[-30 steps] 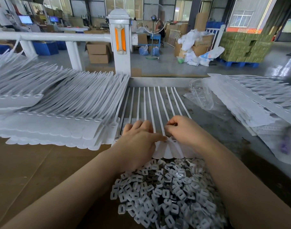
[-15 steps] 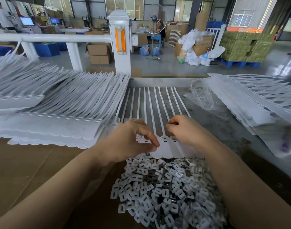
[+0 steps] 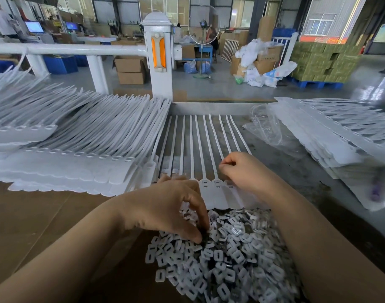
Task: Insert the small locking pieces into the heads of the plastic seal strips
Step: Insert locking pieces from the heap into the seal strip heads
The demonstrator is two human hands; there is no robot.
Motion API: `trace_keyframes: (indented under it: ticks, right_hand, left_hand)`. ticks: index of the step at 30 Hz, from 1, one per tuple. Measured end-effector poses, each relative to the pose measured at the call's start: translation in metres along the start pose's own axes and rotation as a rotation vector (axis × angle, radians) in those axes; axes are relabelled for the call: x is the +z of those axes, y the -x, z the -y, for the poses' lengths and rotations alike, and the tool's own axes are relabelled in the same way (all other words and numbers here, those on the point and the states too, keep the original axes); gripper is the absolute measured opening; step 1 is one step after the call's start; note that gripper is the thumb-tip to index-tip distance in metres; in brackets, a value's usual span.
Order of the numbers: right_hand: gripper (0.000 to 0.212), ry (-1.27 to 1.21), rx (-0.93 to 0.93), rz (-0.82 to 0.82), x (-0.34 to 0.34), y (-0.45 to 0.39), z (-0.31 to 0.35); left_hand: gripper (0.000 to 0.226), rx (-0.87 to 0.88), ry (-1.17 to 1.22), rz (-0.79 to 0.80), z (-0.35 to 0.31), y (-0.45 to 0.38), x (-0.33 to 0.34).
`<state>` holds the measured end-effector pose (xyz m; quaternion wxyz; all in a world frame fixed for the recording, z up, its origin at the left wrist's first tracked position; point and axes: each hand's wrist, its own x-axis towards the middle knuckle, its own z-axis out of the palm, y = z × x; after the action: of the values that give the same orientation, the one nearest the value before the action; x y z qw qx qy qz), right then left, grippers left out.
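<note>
A joined row of white seal strips point(image 3: 211, 193) lies flat in the middle of the table, heads toward me, tails pointing away. In front of it sits a heap of small white locking pieces point(image 3: 226, 254). My left hand point(image 3: 169, 208) reaches down into the near-left part of the heap, thumb and fingertips pinching among the pieces; what they hold is hidden. My right hand point(image 3: 246, 171) hovers over the right heads of the row with fingers curled and thumb against forefinger; any piece between them is too small to see.
Big stacks of white strip rows point(image 3: 73, 154) fill the left of the table. More stacked rows point(image 3: 331, 136) and a crumpled clear bag point(image 3: 265, 127) lie on the right. A white railing post point(image 3: 158, 55) stands behind the table's far edge. Brown cardboard point(image 3: 34, 215) covers the near left.
My left hand has pulled back from the strip heads and dropped into the heap of locking pieces. My right hand has stayed over the right end of the row.
</note>
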<state>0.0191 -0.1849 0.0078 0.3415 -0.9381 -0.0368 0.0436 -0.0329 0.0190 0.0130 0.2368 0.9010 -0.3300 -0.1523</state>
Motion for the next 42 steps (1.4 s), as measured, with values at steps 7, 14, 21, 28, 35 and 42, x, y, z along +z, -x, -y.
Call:
trace_keyframes:
  ticks: [7,14,21,28,35,42]
  right_hand:
    - [0.02,-0.03,-0.007,-0.043,0.0,0.0,-0.003]
    - [0.016,-0.133,-0.031,-0.106,0.0,-0.004,-0.007]
    - [0.014,-0.217,-0.137,-0.097,-0.003,0.0,0.0]
    - [0.009,-0.278,-0.274,0.298,-0.012,0.013,0.007]
    - [0.007,-0.266,-0.289,0.303,-0.011,0.013,0.008]
    - [0.01,-0.289,-0.27,0.301,-0.009,0.014,0.01]
  left_hand:
    - [0.008,0.032,-0.024,-0.034,-0.003,-0.001,0.002]
    - [0.007,0.009,0.259,-0.087,-0.001,-0.005,0.002]
    - [0.008,-0.036,0.506,-0.112,0.002,-0.004,-0.002]
    - [0.006,-0.221,0.66,-0.349,0.011,-0.007,-0.004]
    - [0.007,-0.259,0.687,-0.39,0.012,-0.008,-0.002]
    - [0.006,-0.241,0.718,-0.382,0.013,-0.009,-0.001]
